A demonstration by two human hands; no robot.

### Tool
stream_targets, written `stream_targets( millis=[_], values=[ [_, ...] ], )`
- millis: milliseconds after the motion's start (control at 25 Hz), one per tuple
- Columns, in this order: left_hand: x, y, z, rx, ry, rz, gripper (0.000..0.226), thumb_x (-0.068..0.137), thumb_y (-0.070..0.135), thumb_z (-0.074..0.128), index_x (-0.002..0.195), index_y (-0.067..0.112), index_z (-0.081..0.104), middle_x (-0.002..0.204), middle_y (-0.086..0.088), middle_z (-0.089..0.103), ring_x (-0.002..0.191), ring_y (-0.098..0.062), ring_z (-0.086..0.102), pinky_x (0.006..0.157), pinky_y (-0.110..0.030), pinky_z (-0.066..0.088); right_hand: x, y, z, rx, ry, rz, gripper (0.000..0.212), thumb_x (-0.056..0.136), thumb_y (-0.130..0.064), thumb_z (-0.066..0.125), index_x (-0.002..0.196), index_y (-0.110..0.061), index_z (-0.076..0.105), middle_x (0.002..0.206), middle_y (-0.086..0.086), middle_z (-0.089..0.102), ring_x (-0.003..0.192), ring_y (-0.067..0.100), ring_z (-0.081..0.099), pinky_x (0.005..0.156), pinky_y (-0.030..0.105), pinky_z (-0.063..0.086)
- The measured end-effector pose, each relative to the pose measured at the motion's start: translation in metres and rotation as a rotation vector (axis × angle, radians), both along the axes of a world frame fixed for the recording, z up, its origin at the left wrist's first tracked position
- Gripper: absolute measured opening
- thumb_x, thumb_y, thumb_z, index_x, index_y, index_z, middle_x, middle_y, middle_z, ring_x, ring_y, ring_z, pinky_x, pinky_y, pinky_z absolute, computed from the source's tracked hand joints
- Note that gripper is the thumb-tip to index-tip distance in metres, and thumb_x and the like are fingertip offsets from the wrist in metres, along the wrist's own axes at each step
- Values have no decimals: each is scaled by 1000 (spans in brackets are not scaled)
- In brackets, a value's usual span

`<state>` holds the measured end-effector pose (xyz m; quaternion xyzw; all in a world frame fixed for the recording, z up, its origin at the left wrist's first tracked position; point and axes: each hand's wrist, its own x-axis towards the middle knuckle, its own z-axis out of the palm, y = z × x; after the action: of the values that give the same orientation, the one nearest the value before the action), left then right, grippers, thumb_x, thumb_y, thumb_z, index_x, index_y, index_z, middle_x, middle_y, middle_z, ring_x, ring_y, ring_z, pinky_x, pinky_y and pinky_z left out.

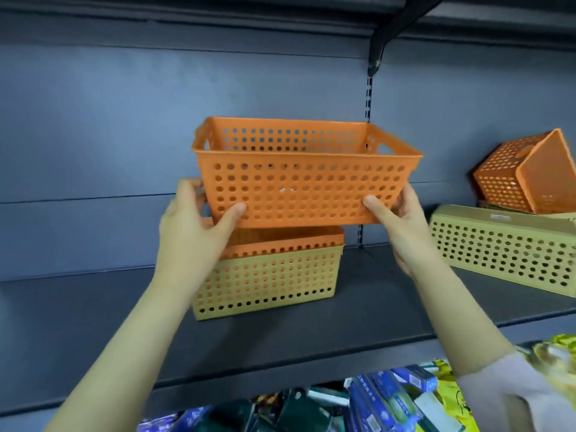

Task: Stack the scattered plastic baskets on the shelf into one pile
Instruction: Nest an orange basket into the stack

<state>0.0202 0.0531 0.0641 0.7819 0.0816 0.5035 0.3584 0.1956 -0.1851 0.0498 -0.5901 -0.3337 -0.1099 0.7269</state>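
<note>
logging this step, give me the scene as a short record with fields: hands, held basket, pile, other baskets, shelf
left hand: grips the held basket's lower left end
right hand: grips its lower right end
held basket: orange basket, upright, open side up, lifted above the pile
pile: orange inner basket nested in a yellow basket on the shelf
other baskets: long yellow basket upside down at right, with a tipped orange basket resting on it
shelf: dark grey shelf
below: packaged goods, labels unreadable
</note>
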Motion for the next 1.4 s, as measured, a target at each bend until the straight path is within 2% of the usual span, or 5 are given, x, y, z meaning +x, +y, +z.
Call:
stream_targets(
  millis=[280, 640, 840, 1000, 1400],
  values=[
    [1, 64, -53, -153, -79, 29, 42, 79, 58, 67, 116, 54, 49, 128, 22, 59, 130, -7, 50, 109, -49, 38, 8, 71, -32, -33, 32, 13, 48, 82, -34, 76, 124, -34, 54, 125, -7, 68, 118, 10, 63, 101, 39, 50],
    [23, 69, -94, -208, -130, -37, 29, 88, 53, 49, 117, 52, 45, 128, 18, 56, 123, -12, 53, 90, -16, 44, 15, 92, -67, 107, 113, -39, 52, 79, -40, 69, 128, -26, 56, 120, -4, 69, 109, 13, 68, 93, 35, 55],
    [30, 73, -101, -203, -114, -113, 45, 85, 52, 53, 125, 55, 31, 160, 2, 26, 143, -10, 34, 112, -40, 36, 19, 93, -74, 36, 149, -57, 85, 64, -63, 76, 134, -25, 47, 126, -2, 64, 110, 8, 66, 96, 38, 54],
    [32, 72, -107, -299, -117, -135, 93, 79, 52, 61, 149, 18, 9, 158, 3, 16, 139, 7, 31, 106, -14, 36, 18, 91, -81, 28, 81, -92, 108, 62, -70, 76, 150, -37, 21, 143, 1, 49, 126, 12, 56, 102, 34, 46],
    [31, 71, -107, -257, 308, -279, 98, 79, 48, 74, 148, 54, 5, 120, 37, 62, 112, 13, 57, 87, -9, 44, 31, 82, -85, 59, 56, -179, 63, 89, -37, 67, 146, -27, 41, 123, -9, 65, 112, 3, 63, 95, 25, 51]
  ],
)
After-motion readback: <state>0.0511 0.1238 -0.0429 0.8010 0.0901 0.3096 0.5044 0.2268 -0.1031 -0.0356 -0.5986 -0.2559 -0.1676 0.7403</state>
